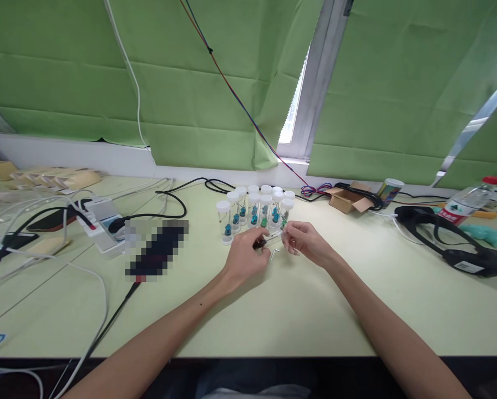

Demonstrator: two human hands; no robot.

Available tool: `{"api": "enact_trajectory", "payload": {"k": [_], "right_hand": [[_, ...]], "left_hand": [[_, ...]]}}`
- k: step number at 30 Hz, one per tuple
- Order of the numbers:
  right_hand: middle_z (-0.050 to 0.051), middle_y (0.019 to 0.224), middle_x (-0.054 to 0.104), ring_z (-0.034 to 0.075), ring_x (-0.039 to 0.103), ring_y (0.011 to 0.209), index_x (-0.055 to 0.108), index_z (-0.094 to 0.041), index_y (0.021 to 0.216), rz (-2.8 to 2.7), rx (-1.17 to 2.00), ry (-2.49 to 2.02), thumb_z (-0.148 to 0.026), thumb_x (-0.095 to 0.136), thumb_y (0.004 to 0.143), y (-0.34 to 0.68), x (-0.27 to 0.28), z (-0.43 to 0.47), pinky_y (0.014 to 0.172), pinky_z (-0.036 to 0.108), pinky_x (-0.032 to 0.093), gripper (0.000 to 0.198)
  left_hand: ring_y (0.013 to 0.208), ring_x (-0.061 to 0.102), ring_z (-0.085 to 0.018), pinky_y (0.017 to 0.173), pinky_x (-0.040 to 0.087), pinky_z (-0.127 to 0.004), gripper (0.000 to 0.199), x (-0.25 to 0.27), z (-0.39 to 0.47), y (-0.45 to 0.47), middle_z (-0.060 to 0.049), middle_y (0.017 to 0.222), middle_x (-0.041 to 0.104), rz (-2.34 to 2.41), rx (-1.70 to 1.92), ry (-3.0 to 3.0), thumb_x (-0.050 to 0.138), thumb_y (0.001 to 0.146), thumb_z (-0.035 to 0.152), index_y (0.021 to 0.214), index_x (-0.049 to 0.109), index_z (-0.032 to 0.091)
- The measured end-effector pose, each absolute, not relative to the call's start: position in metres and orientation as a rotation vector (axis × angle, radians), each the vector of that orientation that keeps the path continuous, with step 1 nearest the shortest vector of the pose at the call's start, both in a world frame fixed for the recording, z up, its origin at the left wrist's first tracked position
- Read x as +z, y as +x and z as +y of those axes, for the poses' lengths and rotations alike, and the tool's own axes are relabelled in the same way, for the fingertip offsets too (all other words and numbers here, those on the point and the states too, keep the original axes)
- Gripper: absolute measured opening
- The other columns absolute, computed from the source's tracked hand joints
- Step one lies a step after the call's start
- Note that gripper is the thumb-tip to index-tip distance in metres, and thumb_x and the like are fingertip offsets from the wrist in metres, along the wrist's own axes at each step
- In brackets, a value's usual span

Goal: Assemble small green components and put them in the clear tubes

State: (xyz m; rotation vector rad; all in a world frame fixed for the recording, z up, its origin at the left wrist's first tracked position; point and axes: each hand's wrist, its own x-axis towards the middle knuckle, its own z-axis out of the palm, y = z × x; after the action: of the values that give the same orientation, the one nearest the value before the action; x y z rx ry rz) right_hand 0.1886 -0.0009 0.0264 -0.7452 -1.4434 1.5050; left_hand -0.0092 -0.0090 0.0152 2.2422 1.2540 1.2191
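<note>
My left hand [248,254] is curled, thumb and fingers closed around a dark-handled tool [260,244]; a thin metal shaft points from it towards the right. My right hand [304,242] is closed in a pinch close to the end of that shaft, and whatever its fingertips hold is too small to make out. Between the hands, a small L-shaped metal piece [274,255] lies on the table. Just behind them stand several clear tubes with white lids [224,221], upright in a cluster, with blue or green pieces inside. My right hand partly covers the rightmost tube.
On the left are a power strip [102,224], many cables and a pixelated dark device [159,249]. An open cardboard box [348,198] and a can [390,191] stand at the back right. Black headgear [452,249] and a water bottle [467,202] are farther right.
</note>
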Motion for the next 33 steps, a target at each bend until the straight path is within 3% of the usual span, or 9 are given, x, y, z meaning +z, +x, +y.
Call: {"api": "enact_trajectory", "payload": {"k": [5,33], "right_hand": [[0.001,0.064,0.063,0.010,0.051,0.053,0.060,-0.016,0.074,-1.528,1.555,-0.724,-0.047,0.068,0.086,0.1905,0.0257,-0.0020,0.048,0.022,0.037,0.034],[-0.001,0.057,0.063,0.008,0.048,0.047,0.058,-0.016,0.070,-1.598,1.545,-0.823,-0.039,0.072,0.082,0.1918,0.0223,0.0011,0.046,0.022,0.035,0.029]], "left_hand": [[0.063,0.053,-0.014,0.062,0.043,-0.026,0.028,0.0125,-0.0092,-0.0093,0.001,0.071,0.062,1.239,1.208,2.272,0.054,0.065,0.009,0.088,0.066,0.019],[0.064,0.054,-0.015,0.064,0.043,-0.028,0.031,0.0082,-0.0070,-0.0125,0.001,0.071,0.063,1.239,1.154,2.347,0.053,0.062,0.009,0.089,0.067,0.019]]}}
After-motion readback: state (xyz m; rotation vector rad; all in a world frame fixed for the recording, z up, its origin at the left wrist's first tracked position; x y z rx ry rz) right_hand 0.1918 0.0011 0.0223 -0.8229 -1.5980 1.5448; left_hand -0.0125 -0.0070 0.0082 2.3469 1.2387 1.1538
